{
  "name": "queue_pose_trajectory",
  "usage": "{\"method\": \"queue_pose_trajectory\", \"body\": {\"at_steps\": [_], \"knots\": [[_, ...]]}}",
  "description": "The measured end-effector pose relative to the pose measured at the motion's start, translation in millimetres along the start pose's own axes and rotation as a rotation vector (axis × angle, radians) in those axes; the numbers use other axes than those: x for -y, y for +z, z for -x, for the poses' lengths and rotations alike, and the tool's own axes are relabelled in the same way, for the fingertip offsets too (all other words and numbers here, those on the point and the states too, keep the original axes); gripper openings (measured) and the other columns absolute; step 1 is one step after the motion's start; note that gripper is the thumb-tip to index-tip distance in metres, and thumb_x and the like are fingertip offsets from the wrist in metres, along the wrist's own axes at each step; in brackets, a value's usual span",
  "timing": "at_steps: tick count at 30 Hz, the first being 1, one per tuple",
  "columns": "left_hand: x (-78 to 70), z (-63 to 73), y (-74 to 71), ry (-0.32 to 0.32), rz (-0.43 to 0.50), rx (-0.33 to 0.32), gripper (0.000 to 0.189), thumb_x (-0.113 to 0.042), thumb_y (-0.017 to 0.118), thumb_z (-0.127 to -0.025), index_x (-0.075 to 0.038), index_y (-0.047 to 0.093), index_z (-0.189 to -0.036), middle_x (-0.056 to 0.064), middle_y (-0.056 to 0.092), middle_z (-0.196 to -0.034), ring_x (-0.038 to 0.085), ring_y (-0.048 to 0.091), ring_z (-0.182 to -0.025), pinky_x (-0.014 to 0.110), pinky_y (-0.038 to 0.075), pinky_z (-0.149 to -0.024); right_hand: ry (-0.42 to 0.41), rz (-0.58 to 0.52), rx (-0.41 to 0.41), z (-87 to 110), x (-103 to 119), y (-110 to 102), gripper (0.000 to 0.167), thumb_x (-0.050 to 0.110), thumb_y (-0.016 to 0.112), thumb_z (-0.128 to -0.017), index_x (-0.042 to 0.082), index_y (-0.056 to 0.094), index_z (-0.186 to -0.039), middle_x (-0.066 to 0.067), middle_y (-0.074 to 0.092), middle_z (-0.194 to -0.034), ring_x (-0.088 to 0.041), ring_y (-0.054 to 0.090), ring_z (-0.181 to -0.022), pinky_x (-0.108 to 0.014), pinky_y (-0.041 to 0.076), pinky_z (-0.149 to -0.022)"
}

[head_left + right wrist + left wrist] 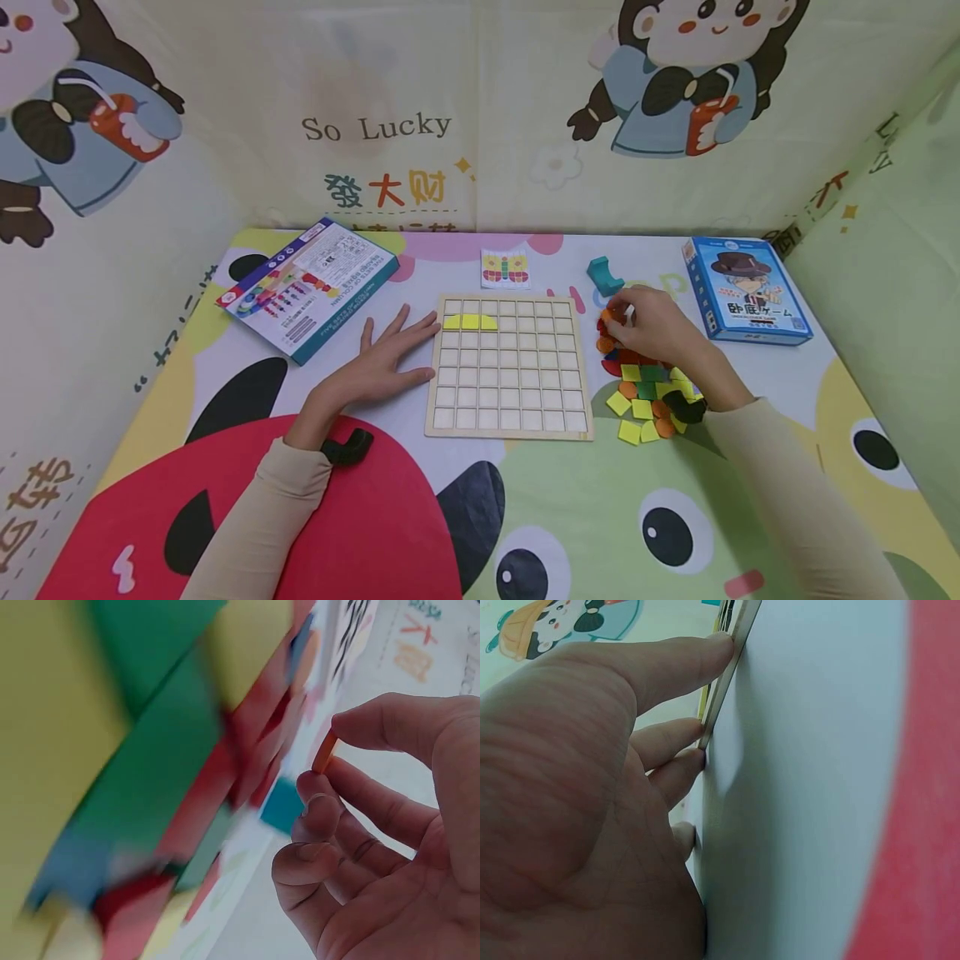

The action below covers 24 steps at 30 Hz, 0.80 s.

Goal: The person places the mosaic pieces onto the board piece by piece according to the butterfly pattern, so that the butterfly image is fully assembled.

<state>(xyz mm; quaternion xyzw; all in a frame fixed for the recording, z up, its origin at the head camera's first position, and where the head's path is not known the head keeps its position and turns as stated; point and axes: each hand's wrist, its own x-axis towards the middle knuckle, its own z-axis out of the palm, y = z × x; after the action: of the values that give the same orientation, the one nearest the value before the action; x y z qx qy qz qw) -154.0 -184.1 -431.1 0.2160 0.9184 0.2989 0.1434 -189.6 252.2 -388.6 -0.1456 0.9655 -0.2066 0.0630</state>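
Note:
In the head view, a wooden grid board [510, 377] lies mid-table with a short run of yellow tiles [470, 322] in its second row, at the left. My left hand [378, 367] spreads its fingers beside the board; the left wrist view shows its thumb and fingertips touching the board's edge [721, 697]. Over the loose pile of coloured tiles [641, 408], my right hand [651, 321] pinches a thin orange piece [325, 752] between thumb and finger. Yellow, green, red and orange pieces make up that pile. A small card with a butterfly pattern [505, 269] lies behind the board.
A teal curved object [604, 276] lies just beyond the right hand. At the back right is a blue game box [748, 292]; a second box [311, 287] with printed text lies at the back left. The patterned cloth wall [517, 192] rises behind the table.

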Motion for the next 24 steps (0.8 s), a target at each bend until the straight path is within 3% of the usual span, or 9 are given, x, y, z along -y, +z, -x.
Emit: {"method": "queue_pose_trajectory", "body": {"at_steps": [3,11,24], "knots": [[0.0,0.7,0.0,0.0,0.0,0.002,0.081,-0.036,0.073,-0.097,-0.023,0.035,-0.167,0.003,0.024,-0.179,0.037,-0.005,-0.169,0.074,-0.021,-0.124,-0.041,0.001,-0.009,-4.1,13.4,4.6,0.029,0.017,0.073,-0.097,-0.002,0.072,-0.118,-0.019,0.073,-0.111,-0.031,0.065,-0.097,-0.046,0.062,-0.084],[-1.3,2.4,-1.4,0.002,0.015,0.0,0.08,-0.035,0.073,-0.097,-0.023,0.036,-0.167,0.003,0.025,-0.178,0.038,-0.004,-0.169,0.074,-0.021,-0.124,-0.103,-0.023,0.006,-17.1,47.5,17.2,0.026,0.017,0.075,-0.096,0.0,0.075,-0.116,-0.016,0.074,-0.109,-0.027,0.062,-0.09,-0.03,0.054,-0.07],[-0.9,1.2,-1.8,0.011,0.03,0.009,0.08,-0.036,0.072,-0.098,-0.023,0.035,-0.167,0.001,0.024,-0.179,0.036,-0.006,-0.169,0.073,-0.021,-0.123,-0.17,-0.02,0.039,-33.1,84.3,39.5,0.025,0.021,0.078,-0.095,0.005,0.075,-0.113,-0.009,0.074,-0.109,-0.025,0.064,-0.098,-0.04,0.06,-0.087]]}}
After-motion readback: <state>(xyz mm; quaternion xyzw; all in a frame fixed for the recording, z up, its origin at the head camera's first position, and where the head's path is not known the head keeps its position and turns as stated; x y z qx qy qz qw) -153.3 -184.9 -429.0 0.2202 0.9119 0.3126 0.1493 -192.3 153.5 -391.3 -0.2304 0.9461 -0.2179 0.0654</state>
